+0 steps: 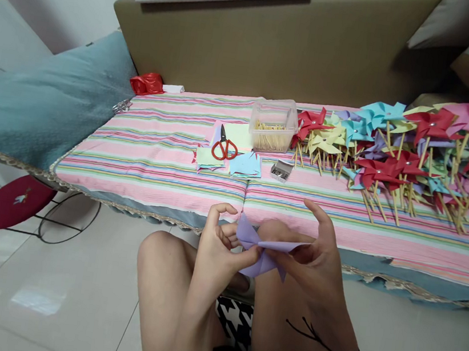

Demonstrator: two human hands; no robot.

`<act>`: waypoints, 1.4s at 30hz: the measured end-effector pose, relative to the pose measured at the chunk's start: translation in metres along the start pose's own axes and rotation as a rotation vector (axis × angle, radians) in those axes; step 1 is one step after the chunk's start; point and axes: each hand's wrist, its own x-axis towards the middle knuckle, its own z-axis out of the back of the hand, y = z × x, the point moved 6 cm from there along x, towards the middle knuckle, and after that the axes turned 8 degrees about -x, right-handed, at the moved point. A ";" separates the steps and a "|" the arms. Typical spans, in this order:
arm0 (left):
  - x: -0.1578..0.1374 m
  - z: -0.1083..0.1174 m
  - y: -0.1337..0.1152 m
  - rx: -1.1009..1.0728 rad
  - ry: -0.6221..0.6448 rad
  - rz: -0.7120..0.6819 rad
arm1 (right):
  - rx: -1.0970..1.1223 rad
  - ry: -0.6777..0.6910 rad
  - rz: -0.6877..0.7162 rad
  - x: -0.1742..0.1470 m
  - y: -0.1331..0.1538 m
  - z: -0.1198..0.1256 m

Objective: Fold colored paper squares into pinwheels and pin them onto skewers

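Folding so far: the pale purple, blade-shaped paper piece (263,264) has several flaps standing out around a pinched middle; it looks partly shaped, with no stick seen on it. Whether a pin passes through the middle, I cannot tell.
Finished pinwheels: many red, yellow, blue, purple and pink paper pinwheels on wooden sticks (380,170) lie heaped at the right of the sofa with a striped pink cloth (153,167).
Left to use: light green paper squares (209,162) and light blue paper squares (246,166), pale wooden sticks (271,140) in a clear plastic tub (294,127), and small metal pins (279,173) in a little grey box (286,168).
Purple piece's place: between both hands, above the lap, in front of the sofa's edge.
Left hand (218,254): pinching the piece, thumb near its middle, forefinger crooked upward.
Right hand (319,270): gripping the opposite edge between thumb and fingers, one finger raised clear, forearm slanting in from lower right.
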 end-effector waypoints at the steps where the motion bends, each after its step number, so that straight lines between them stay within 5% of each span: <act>1: 0.000 0.000 0.000 0.000 0.002 0.002 | -0.009 -0.003 -0.006 0.000 0.001 0.000; 21: 0.000 -0.001 0.000 -0.057 -0.018 -0.009 | 0.015 0.044 0.090 0.005 -0.006 0.001; 42: 0.003 -0.001 0.014 -0.085 0.092 0.021 | 0.084 0.035 -0.048 0.008 -0.019 -0.001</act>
